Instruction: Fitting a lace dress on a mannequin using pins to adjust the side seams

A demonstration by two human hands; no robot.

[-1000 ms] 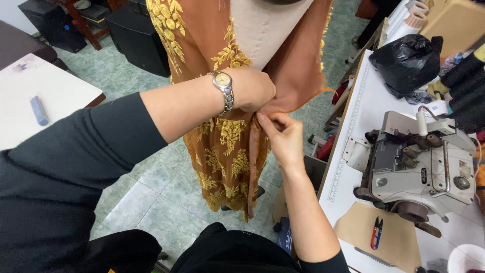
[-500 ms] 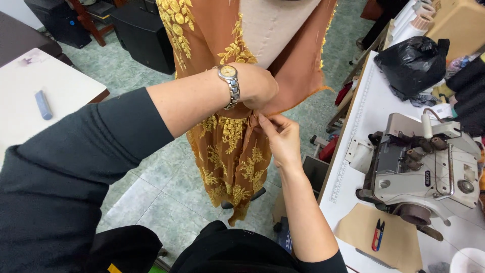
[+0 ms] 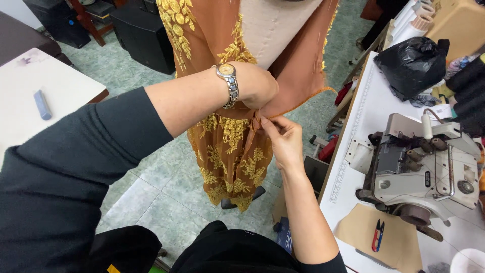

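A rust-orange dress (image 3: 237, 146) with gold embroidery hangs on a beige dress form (image 3: 275, 30). My left hand (image 3: 255, 83), a metal watch on its wrist, is closed on the fabric at the waist of the form. Just below it my right hand (image 3: 283, 139) pinches a fold of the same orange fabric between thumb and fingers. Whether a pin is in those fingers is too small to tell.
To the right, a white worktable (image 3: 364, 121) carries a grey sewing machine (image 3: 429, 162), a black plastic bag (image 3: 411, 65), thread snips (image 3: 377, 235) on brown paper, and cones of thread. A white table with a blue chalk block (image 3: 42, 104) stands left. Green tiled floor lies below.
Both hands stay at the waist of the dress. The right hand has shifted its pinch slightly along the fold; the view has drifted a little.
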